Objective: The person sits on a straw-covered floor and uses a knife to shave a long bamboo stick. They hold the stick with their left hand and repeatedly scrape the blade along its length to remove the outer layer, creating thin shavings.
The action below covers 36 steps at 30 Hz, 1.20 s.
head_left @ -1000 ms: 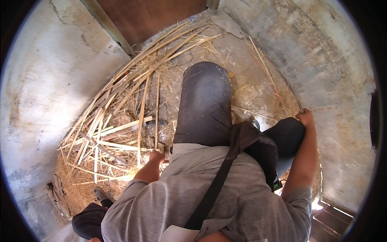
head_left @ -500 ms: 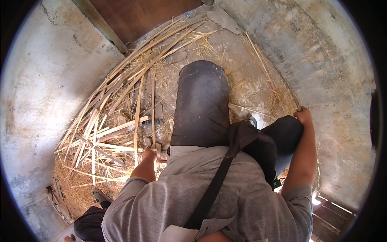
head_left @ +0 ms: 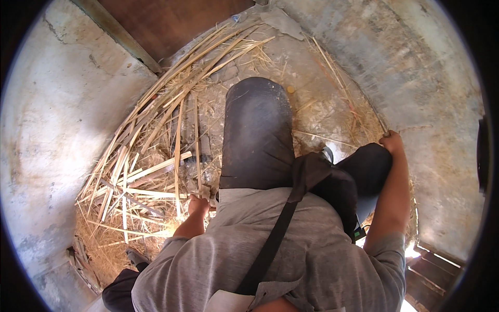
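Observation:
My left hand (head_left: 198, 205) is closed in a fist low beside my left thigh, above the strewn strips. A short brown piece (head_left: 212, 209) shows at its inner side, but I cannot tell whether the fingers hold it. Out past my bent right knee (head_left: 370, 156), my right hand (head_left: 392, 141) has its fingers curled in close to the wall. Something thin and dark seems to be at its fingertips, too small to name. Long pale split-wood or bamboo strips (head_left: 156, 167) lie crossed in a loose heap left of my legs.
Stained plaster walls (head_left: 62, 119) rise on both sides. A brown panel (head_left: 171, 23) stands at the far left. Straw-like shavings (head_left: 106, 249) cover the near left floor, where a foot (head_left: 136, 257) shows. More thin strips (head_left: 332, 70) lie along the right wall.
The view has shifted slightly. My left hand has moved a little to the right, and the brown piece shows more plainly beside it. My right hand stays by the knee, slightly higher in view.

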### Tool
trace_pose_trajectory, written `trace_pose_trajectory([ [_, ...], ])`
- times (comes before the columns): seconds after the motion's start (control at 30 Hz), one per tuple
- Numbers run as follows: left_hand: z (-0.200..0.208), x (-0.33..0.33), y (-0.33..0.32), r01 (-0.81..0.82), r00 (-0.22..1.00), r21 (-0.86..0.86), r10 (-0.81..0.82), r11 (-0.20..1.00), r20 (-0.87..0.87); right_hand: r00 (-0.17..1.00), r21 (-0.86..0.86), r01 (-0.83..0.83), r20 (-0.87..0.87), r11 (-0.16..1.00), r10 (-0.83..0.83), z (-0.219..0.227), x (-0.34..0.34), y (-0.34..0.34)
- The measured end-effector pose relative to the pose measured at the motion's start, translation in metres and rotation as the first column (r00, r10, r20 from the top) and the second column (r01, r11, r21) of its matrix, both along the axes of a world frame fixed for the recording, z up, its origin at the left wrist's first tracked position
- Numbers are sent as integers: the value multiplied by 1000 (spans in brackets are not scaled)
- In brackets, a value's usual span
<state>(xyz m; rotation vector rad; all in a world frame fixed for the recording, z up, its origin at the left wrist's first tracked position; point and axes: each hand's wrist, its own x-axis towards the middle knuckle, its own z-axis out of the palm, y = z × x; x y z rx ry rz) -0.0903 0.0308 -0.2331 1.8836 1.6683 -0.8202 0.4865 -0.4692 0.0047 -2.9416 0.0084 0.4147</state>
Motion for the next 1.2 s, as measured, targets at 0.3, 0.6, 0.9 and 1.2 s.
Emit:
trace_pose_trajectory([
  [0.3,14,-50,-5,176,900,376,-304,910,312,999,58,-23,25,998,21,-3,1,5],
  [0.6,47,-70,-13,205,831,440,-393,874,393,995,29,-34,98,999,31,-4,-5,0],
  [0.9,80,-98,25,454,891,-78,-451,887,51,1000,-24,-21,-20,999,21,9,-4,11],
  [1.2,137,-123,85,-115,875,-668,393,735,282,999,10,-40,9,999,40,2,-3,8],
])
